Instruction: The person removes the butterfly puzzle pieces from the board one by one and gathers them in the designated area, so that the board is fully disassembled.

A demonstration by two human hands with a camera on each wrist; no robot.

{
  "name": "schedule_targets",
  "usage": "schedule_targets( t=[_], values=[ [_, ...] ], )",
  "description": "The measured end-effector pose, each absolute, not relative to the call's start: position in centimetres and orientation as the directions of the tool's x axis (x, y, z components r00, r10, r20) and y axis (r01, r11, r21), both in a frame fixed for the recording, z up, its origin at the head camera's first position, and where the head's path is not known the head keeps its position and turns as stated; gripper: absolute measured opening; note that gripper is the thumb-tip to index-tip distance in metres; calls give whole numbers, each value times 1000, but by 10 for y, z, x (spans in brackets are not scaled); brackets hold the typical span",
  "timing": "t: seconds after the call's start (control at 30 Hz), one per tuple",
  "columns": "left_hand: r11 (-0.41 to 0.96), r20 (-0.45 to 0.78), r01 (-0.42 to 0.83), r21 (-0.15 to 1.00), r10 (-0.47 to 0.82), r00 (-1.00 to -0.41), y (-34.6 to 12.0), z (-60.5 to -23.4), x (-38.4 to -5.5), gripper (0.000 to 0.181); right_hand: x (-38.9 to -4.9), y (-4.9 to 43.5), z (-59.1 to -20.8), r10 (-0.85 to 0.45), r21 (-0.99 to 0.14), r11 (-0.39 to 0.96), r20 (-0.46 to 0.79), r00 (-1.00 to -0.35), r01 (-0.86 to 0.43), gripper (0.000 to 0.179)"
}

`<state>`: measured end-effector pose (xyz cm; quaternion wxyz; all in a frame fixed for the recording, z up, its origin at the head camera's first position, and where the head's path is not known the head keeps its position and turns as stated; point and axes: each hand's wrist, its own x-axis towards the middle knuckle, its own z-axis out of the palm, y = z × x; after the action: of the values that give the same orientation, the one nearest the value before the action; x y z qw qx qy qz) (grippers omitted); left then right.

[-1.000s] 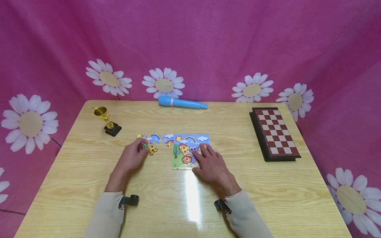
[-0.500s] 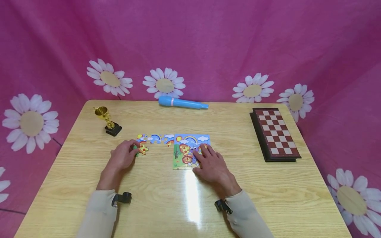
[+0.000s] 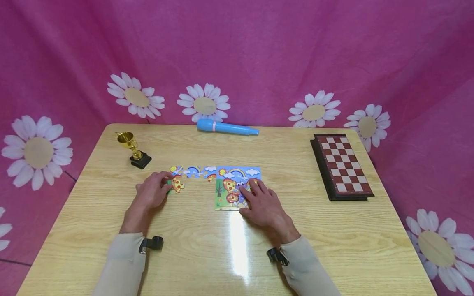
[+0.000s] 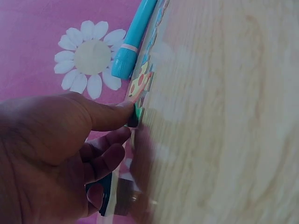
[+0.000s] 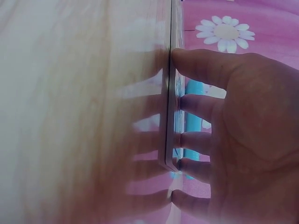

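My left hand [image 3: 151, 192] pinches the green edge of a jigsaw puzzle piece [image 3: 178, 184] printed with a red-spotted yellow wing. The left wrist view shows the thumb over that piece [image 4: 141, 84], low at the tabletop. It sits just below the left end of a row of joined jigsaw pieces [image 3: 194, 172] with sun, rainbow and clouds. Directly right of the row lies a square picture board [image 3: 221, 200] showing a purple butterfly. My right hand [image 3: 263, 204] rests on the board's right part with fingers spread, covering some of the picture; the right wrist view shows the fingertips along the board [image 5: 168, 116].
A gold trophy cup [image 3: 135, 153] on a black base stands at the table's back left. Along the back edge lies a blue toy microphone [image 3: 229, 128]. On the right is a folded chessboard case [image 3: 342, 166]. A pink flowered curtain [image 3: 244, 61] hangs behind the table.
My left hand has moved left with the puzzle piece, to below the left end of the row, and then barely shifted. The right hand has stayed on the board.
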<state>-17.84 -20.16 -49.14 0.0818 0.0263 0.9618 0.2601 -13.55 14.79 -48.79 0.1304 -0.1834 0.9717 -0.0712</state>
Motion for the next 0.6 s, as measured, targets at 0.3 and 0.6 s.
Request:
schedule_targets(
  t=[0.3,0.6],
  values=[
    [830,-60,28,557,73,-996,-197,-496,-180,35,-138,147,-487,-375,-195,922,-231,-898,-335,69],
    [758,115,187,625,147,-982,-158,-498,-180,26,-137,148,-488,-367,-222,922,-234,-900,-318,71]
  ],
)
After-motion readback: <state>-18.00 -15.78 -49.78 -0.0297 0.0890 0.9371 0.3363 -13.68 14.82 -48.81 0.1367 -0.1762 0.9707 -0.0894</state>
